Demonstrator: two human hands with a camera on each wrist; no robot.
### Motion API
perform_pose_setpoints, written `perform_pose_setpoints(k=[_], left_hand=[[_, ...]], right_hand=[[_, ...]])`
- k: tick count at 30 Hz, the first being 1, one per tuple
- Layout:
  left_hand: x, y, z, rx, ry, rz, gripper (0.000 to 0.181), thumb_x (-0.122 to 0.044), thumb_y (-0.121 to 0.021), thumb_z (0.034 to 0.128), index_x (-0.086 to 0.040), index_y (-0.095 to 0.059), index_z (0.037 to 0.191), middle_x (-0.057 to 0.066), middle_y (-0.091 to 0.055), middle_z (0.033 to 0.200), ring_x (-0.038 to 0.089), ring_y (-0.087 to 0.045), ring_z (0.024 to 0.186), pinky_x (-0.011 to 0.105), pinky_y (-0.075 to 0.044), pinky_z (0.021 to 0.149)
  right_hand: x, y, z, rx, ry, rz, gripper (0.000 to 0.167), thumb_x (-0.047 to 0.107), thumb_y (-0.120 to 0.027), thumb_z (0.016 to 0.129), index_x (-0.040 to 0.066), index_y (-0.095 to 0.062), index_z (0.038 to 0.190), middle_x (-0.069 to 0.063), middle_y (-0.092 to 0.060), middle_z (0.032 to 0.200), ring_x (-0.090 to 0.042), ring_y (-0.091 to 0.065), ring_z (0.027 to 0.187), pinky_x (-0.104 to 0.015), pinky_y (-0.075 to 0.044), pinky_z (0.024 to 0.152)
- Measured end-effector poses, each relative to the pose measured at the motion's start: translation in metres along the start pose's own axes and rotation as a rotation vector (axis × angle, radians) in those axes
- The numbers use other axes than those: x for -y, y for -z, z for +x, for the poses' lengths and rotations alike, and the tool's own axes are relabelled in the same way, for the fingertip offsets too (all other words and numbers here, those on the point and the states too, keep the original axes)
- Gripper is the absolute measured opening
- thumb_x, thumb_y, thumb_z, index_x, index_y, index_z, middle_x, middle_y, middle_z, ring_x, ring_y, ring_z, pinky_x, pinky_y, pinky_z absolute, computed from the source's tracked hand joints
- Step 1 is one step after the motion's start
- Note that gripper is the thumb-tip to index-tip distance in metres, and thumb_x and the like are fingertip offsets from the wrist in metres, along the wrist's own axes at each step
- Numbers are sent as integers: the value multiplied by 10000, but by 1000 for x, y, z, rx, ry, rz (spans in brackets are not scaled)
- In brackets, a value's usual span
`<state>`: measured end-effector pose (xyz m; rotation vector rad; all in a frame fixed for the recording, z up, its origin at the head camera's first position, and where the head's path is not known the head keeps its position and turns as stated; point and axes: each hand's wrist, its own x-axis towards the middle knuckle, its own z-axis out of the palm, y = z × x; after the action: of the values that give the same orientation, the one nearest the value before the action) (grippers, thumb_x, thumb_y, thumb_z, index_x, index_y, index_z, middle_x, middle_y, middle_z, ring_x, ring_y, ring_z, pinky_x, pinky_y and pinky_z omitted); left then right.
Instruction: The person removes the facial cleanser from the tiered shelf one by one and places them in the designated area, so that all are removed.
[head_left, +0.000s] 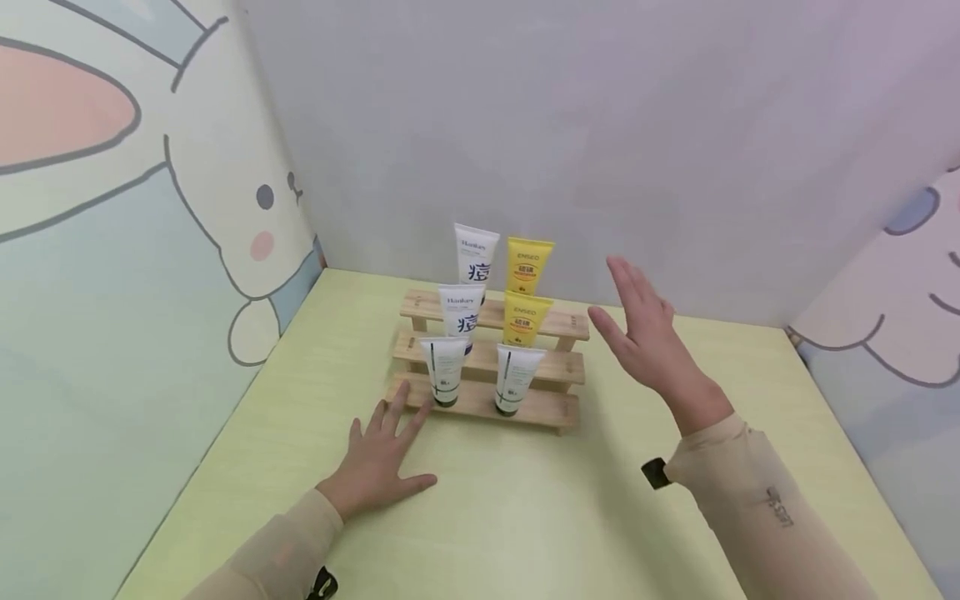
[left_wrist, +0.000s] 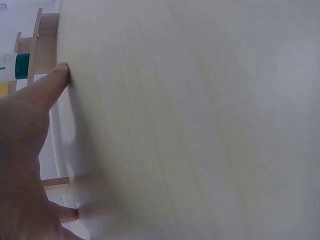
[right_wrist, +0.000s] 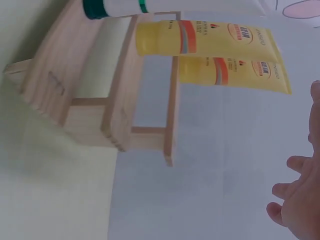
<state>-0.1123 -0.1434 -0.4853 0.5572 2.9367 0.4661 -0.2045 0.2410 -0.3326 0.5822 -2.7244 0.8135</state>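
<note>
A three-step wooden rack (head_left: 476, 400) holds several upright squeeze tubes, two per step. White tubes with dark caps, one on the left (head_left: 444, 367) and one on the right (head_left: 517, 377), stand on the lowest step. White tubes with blue lettering (head_left: 459, 307) stand on the left of the upper steps, and yellow tubes (head_left: 523, 321) on the right. My left hand (head_left: 378, 462) lies with fingers spread at the rack's front left corner; whether the fingertips touch the wood is unclear. Raised to the right of the rack, my right hand (head_left: 647, 342) has straight fingers and holds nothing.
The rack stands on a pale yellow-green table (head_left: 495, 517) near the plain back wall (head_left: 570, 133). Cartoon-printed side walls, left (head_left: 112, 308) and right (head_left: 892, 300), border the table. A black strap piece (head_left: 656, 473) hangs at the right wrist.
</note>
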Motion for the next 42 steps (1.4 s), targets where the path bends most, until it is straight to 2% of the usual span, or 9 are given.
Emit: perform_pose_setpoints(k=[7, 10, 13, 17, 20, 26, 33, 38, 42], left_hand=[[1, -3, 0, 8, 18, -3, 1058, -656, -740, 871, -240, -214, 1689, 195, 26, 1766, 631, -286, 1489, 894, -263, 1048], [2, -4, 0, 11, 20, 4, 1061, -667, -733, 871, -248, -206, 1691, 176, 42, 1770, 623, -284, 1495, 889, -266, 1052], [1, -5, 1, 3, 16, 7, 1062, -670, -734, 869, -255, -205, 1691, 169, 39, 1772, 618, -289, 1495, 886, -271, 1053], [-1, -5, 2, -5, 2, 4, 1062, -665, -734, 873, -261, -192, 1693, 178, 23, 1771, 615, -285, 1500, 888, -267, 1053], [-1, -4, 2, -6, 1, 6, 1062, -666, -731, 876, -268, -182, 1694, 180, 21, 1770, 610, -283, 1503, 887, -264, 1058], [1, -5, 1, 2, 19, 14, 1060, -674, -730, 872, -273, -192, 1693, 170, 33, 1772, 606, -288, 1502, 881, -271, 1061], [-1, -4, 2, 4, 13, 7, 1054, -669, -735, 870, -270, -207, 1690, 179, 13, 1770, 604, -292, 1501, 882, -272, 1059], [-1, -5, 2, -1, 14, 8, 1059, -672, -740, 864, -275, -209, 1689, 173, 16, 1772, 609, -299, 1495, 883, -274, 1057], [2, -6, 0, -9, 21, 21, 1065, -678, -739, 860, -282, -202, 1690, 164, 23, 1773, 607, -300, 1495, 879, -277, 1060]], right_hand=[[8, -3, 54, -32, 95, 191, 685, 271, -555, 1097, 182, -220, 1687, -125, -320, 1717, -352, -236, 1610, -665, -233, 1246], [9, -11, 71, -8, 110, 244, 706, 213, -585, 1083, 229, -221, 1688, -122, -384, 1687, -338, -261, 1603, -657, -269, 1232], [9, -19, 82, 34, 87, 276, 748, 196, -599, 1076, 309, -189, 1691, -112, -448, 1650, -333, -305, 1586, -633, -293, 1231], [10, -24, 88, 71, 1, 297, 815, 242, -639, 1058, 438, -142, 1674, -138, -528, 1583, -373, -389, 1540, -652, -292, 1233], [12, -26, 90, 81, -36, 293, 848, 272, -667, 1043, 480, -129, 1663, -134, -492, 1612, -395, -431, 1511, -688, -275, 1226], [15, -34, 93, 67, -33, 293, 849, 234, -677, 1037, 451, -154, 1670, -60, -366, 1700, -401, -479, 1472, -683, -273, 1230], [14, -33, 90, 53, -68, 316, 863, 238, -667, 1043, 488, -118, 1660, -189, -586, 1504, -391, -495, 1459, -682, -270, 1232], [10, -26, 84, 37, -86, 303, 880, 244, -648, 1053, 480, -62, 1666, -230, -605, 1473, -397, -454, 1490, -688, -247, 1237], [4, -11, 76, 8, -91, 317, 903, 239, -655, 1049, 436, -39, 1678, -259, -620, 1444, -410, -451, 1490, -688, -247, 1236]])
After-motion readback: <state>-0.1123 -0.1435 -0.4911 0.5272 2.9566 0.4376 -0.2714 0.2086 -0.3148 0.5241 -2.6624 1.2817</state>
